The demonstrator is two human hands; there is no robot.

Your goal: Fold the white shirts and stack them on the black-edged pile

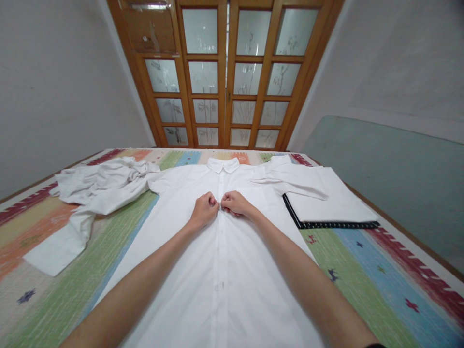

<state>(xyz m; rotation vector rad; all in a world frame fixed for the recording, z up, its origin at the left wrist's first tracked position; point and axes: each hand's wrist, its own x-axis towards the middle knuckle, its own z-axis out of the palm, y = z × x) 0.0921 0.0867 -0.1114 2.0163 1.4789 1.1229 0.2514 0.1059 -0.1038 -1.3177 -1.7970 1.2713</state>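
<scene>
The white button-up shirt [250, 275] lies front up on the striped cloth [348, 263], collar [223, 166] at the far end. The left hand [206, 209] and right hand [236, 203], fingers curled, pinch the front placket [220, 261] below the collar. One sleeve [295, 181] overlaps folded white fabric [340, 203] at right

Plain white, the collared cloth shirt [237, 256] at six o'clock; and here, green, blue, maroon stripes across the wide cloth cover [118, 241]!
</scene>
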